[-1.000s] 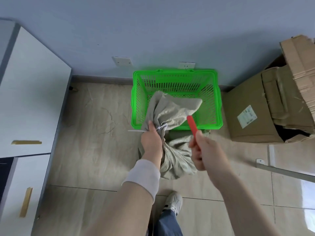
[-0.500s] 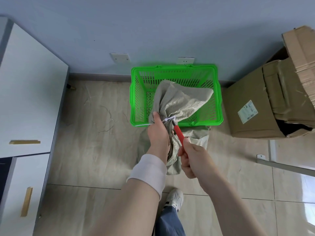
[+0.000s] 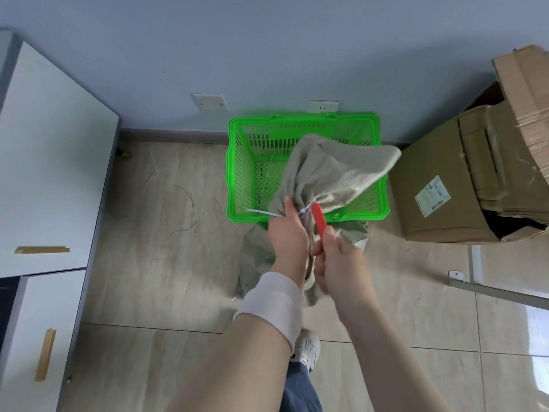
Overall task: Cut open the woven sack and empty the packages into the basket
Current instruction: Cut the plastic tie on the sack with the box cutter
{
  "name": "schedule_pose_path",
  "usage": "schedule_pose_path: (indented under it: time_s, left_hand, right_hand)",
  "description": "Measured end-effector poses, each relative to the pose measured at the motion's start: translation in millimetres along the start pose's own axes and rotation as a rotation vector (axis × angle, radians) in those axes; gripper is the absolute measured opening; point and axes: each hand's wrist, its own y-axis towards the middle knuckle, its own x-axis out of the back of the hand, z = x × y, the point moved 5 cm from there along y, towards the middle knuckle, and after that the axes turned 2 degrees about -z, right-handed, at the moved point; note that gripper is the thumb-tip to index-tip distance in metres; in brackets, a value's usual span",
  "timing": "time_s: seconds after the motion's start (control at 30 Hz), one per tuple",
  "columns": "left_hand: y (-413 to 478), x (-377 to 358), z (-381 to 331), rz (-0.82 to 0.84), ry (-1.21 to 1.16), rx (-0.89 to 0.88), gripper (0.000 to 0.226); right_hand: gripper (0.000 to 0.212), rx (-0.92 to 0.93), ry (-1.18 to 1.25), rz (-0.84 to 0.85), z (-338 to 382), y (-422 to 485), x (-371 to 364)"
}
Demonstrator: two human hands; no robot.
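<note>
One tied sack drapes into green basket; L hand fingers grip neck, R hand fingers curl round red cutter.

The sack hangs over the basket, cardboard box to its right.

You wear a pale pinkish stretch-fabric wristband on your left wrist, a blue denim trouser leg below it, and a white trainer.
</note>
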Motion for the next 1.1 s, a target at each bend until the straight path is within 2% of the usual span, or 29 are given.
schedule_pose_path:
  time_s: [0.07,0.1,0.17,0.2,0.23,0.27,0.33,0.43,0.57,0.63,0.77,0.9,0.97,1.1]
  left_hand:
    - [-10,7,36,-0.02,0.003,0.101,0.054]
    - [-15,20,59,-0.06,0.001,0.177,0.053]
    - [-22,46,86,-0.146,-0.11,0.315,0.05]
    - [-18,50,90,-0.16,-0.174,0.348,0.05]
    - [-13,50,85,-0.138,-0.208,0.366,0.052]
    - [-11,44,75,-0.072,-0.226,0.373,0.055]
    - [-8,25,48,0.11,-0.293,0.324,0.059]
    - [-2,7,24,0.364,-0.379,0.197,0.059]
    - [-3,3,25,0.49,-0.262,0.116,0.082]
    - [-9,4,30,0.52,-0.225,0.096,0.089]
    - [-36,18,19,0.603,-0.077,-0.019,0.067]
    - [-44,32,20,0.587,0.096,-0.118,0.023]
    - [-49,41,22,0.551,0.15,-0.116,0.018]
    - [-55,67,34,0.49,0.013,-0.01,0.088]
  right_hand:
    - [0.047,0.116,0.008,-0.188,50,21,34]
    - [0.045,0.157,0.114,-0.241,78,32,54]
    - [0.044,0.135,0.407,-0.197,111,40,80]
    - [0.045,0.103,0.433,-0.139,109,39,82]
    - [0.044,0.068,0.362,-0.08,96,35,75]
    - [0.043,0.02,0.299,-0.026,72,30,65]
    - [0.041,-0.072,0.329,0.045,21,19,41]
    - [0.03,-0.058,0.321,-0.005,-14,16,26]
    - [0.016,-0.028,0.38,-0.115,-13,18,29]
    - [0.016,-0.041,0.399,-0.16,-8,21,36]
    - [0.034,-0.072,0.437,-0.162,2,22,42]
    - [0.034,-0.078,0.535,-0.177,11,19,43]
    - [0.034,-0.089,0.578,-0.125,15,14,40]
    - [0.036,-0.094,0.649,-0.059,25,-2,39]
